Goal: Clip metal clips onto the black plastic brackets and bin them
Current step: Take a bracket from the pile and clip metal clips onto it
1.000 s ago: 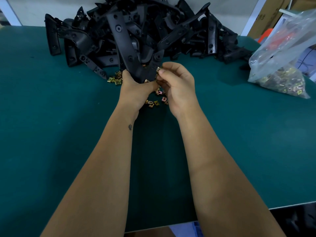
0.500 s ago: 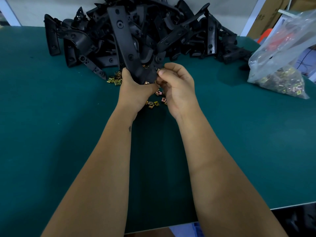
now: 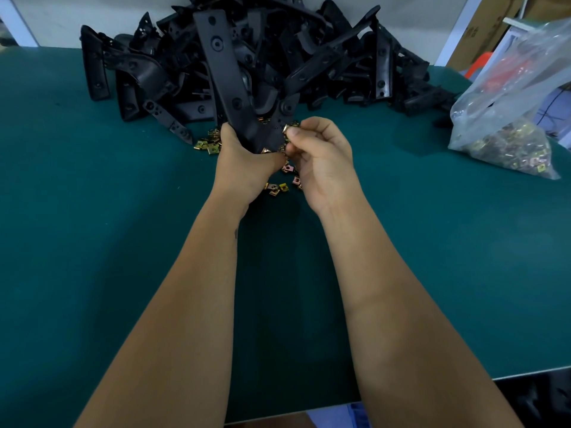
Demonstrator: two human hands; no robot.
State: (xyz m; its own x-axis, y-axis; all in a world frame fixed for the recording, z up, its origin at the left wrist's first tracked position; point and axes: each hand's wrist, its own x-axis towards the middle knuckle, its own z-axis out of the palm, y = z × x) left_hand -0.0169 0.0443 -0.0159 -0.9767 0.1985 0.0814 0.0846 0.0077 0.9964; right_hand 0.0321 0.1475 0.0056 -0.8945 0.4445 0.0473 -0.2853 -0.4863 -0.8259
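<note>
Green matting covers the table [image 3: 92,242], with a heap of black brackets [image 3: 309,57] piled at its far edge against a pale wall. Just in front of that heap, the left hand [image 3: 244,162] grips one bracket [image 3: 225,75] by its lower end, fingers curled round it so the long arm stands up and leans toward the heap. The right hand [image 3: 321,156], on the right of this bracket, pinches a metal clip [image 3: 285,129] between thumb and forefinger, its tip touching the bracket's right-hand edge. It looks only partly pushed on, though the dim light makes that hard to judge. Another clip [image 3: 265,149] seems already seated at the bracket's bottom, beside the left thumb. Loose clips [image 3: 276,188] lie beneath both hands, and a clear bag of more [image 3: 509,143] sits well right of the bracket.

If the clip goes on crooked, it may spring off the edge or slip from the pinch into the loose ones below. No bin is visible.
</note>
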